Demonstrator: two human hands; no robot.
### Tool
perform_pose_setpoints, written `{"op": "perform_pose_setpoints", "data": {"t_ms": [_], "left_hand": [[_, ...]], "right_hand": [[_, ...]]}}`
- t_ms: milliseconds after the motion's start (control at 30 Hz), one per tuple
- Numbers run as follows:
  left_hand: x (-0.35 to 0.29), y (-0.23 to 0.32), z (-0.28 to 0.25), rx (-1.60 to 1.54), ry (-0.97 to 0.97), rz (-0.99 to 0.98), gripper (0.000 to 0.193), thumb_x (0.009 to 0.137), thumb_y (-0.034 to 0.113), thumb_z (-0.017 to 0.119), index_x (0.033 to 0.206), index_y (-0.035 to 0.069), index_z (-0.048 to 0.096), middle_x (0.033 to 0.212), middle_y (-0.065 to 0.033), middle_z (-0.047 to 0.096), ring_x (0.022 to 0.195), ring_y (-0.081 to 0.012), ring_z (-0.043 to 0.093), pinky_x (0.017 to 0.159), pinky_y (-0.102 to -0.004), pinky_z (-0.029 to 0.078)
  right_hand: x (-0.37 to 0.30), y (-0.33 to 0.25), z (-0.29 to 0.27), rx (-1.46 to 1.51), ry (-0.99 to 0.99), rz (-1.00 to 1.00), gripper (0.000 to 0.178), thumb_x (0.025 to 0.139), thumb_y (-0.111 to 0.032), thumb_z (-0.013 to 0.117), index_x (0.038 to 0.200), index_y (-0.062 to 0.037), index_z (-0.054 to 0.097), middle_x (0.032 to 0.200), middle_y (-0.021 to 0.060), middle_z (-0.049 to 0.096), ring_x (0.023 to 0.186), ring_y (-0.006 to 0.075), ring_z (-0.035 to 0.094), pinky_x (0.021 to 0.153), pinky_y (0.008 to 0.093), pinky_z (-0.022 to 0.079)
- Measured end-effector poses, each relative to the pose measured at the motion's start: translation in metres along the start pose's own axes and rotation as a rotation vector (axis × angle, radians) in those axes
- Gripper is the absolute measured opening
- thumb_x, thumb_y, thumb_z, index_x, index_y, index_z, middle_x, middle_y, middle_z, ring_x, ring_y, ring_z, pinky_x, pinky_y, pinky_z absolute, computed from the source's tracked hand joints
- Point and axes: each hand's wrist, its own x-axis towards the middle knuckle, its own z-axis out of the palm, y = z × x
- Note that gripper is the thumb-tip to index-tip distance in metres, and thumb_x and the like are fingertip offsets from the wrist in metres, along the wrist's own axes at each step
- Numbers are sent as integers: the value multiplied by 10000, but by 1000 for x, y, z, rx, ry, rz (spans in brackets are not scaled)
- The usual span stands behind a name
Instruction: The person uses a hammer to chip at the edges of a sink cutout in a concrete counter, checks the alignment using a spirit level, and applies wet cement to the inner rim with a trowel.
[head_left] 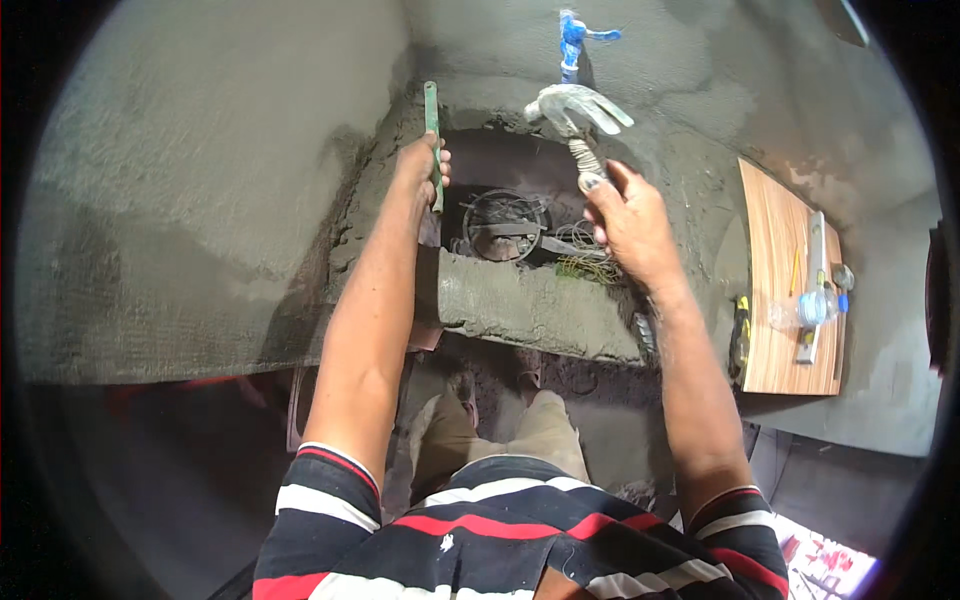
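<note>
My left hand (418, 168) is wrapped round a green flat bar (431, 108) with a hole at its top end. The bar stands nearly upright at the left edge of a rectangular opening in the grey cement slab (530, 300). In my right hand (635, 225) is a claw hammer (575, 105), gripped by its handle. Its head is raised above the opening's far right corner, apart from the bar. Down in the opening lie a round metal-rimmed thing (500, 225) and tangled wires (590, 265); dimness hides further detail.
A blue tap (570, 45) sticks out of the back wall. On the right, a wood-grain board (765, 345) carries a spirit level (818, 240), a plastic bottle (812, 308) and a yellow pencil (795, 272). A yellow-and-black tool (740, 338) lies at the board's left edge. Plastered walls close in behind and left.
</note>
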Motion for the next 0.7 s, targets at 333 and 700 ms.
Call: {"op": "perform_pose_setpoints", "data": {"t_ms": [333,700], "left_hand": [[13,-10,20,-32,44,27,294,1042,331,523,1059,50,607,695,-12,561,495,-119,482,432,-292,393],[11,-3,22,61,113,30,282,1009,340,554,1042,67,615,648,0,537,464,-120,466,415,-310,359]], "right_hand": [[117,13,23,-6,-132,-104,386,996,-295,605,1215,21,624,810,62,668,665,112,607,602,306,504],[196,-13,72,-44,-124,-177,425,972,-372,599,1061,42,643,767,145,679,692,234,663,667,384,512]]}}
